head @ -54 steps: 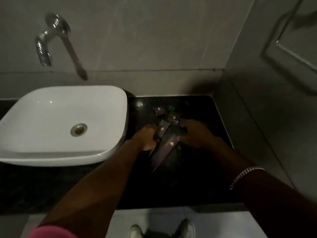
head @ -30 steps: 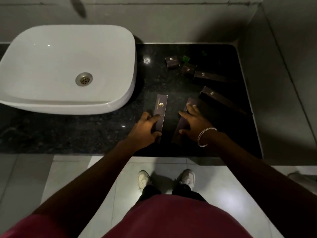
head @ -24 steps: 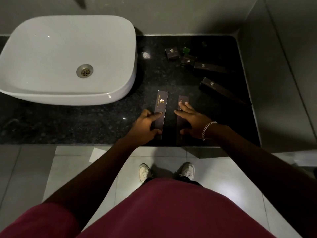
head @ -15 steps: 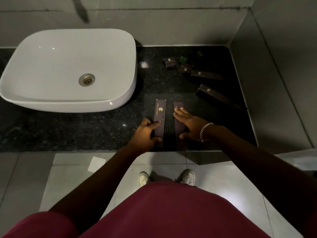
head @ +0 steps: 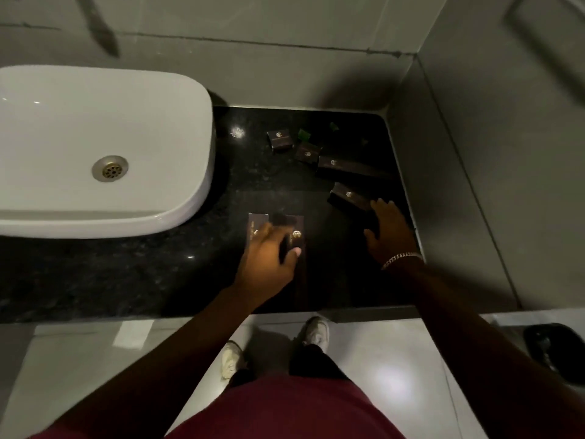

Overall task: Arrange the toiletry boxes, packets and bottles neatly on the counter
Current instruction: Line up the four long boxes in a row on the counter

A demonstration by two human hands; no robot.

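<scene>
Two long dark packets (head: 257, 221) (head: 297, 231) with gold logos lie side by side near the front edge of the black counter (head: 158, 274). My left hand (head: 269, 261) lies across both, fingers on the left one and thumb against the right one. My right hand (head: 387, 232), fingers spread, rests on the near end of a long dark box (head: 346, 195) lying at an angle farther right. Behind it lie another long box (head: 343, 164), two small dark boxes (head: 279, 140) (head: 306, 152) and small green items (head: 304, 133).
A white basin (head: 95, 147) fills the counter's left part. Tiled walls close off the counter at the back and right. My shoes (head: 311, 332) stand on the floor below the front edge, and a dark object (head: 554, 353) lies on the floor at right.
My right hand has left the right packet and moved right onto the angled long box. My left hand has shifted to cover both packets, which now lie close together.
</scene>
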